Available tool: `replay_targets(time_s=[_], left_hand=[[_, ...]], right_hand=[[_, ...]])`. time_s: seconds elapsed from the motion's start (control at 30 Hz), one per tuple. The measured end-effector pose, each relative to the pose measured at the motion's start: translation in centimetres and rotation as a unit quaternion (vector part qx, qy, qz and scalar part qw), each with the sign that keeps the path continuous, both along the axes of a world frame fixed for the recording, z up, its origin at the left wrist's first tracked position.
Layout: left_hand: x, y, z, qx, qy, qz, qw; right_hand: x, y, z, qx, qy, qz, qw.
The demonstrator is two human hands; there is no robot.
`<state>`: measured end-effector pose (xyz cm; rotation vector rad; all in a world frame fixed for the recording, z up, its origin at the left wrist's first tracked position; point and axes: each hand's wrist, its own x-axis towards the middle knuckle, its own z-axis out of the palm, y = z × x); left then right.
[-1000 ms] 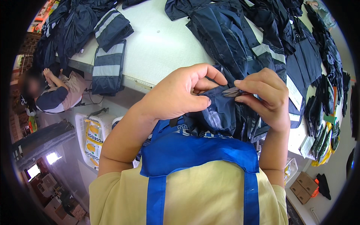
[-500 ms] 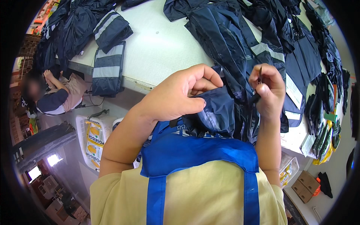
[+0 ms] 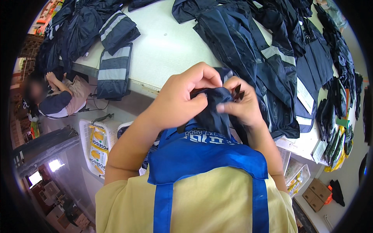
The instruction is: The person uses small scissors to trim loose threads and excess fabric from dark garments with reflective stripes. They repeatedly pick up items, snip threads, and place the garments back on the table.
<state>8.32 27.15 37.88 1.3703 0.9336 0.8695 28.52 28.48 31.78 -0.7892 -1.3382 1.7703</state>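
Your left hand (image 3: 179, 96) pinches dark cloth (image 3: 213, 112), grip nearly closed; your right hand (image 3: 248, 108) curls its grip around small scissors (image 3: 238, 93).

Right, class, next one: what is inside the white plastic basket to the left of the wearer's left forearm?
Inside the white plastic basket are yellow-and-white printed packages. Whatever lies beneath them is covered, so it can't be seen.

seated co-worker (image 3: 64, 97) at left, white basket (image 3: 112, 131), yellow-and-white packets (image 3: 98, 151), brown boxes (image 3: 315, 193)
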Motion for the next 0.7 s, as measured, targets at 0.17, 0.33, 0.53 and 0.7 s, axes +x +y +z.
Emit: replay_targets(time_s=[0.17, 0.33, 0.53, 0.7], left_hand=[[2.6, -2.3, -0.9, 0.331, 0.145, 0.09, 0.928], [1.2, -0.8, -3.4, 0.31, 0.314, 0.152, 0.884], [-2.9, 1.0, -5.3, 0.166, 0.204, 0.316, 0.912], [-1.7, -2.6, -6.5, -0.082, -0.088, 0.125, 0.985]], right_hand=[[-1.8, 1.1, 0.0, 0.168, -0.07, -0.275, 0.944], [-2.9, 0.8, 0.7, 0.054, -0.084, -0.198, 0.975], [-3.7, -2.6, 2.7, 0.14, -0.247, -0.022, 0.959], [-4.2, -0.4, 0.2, 0.087, -0.129, -0.301, 0.941]])
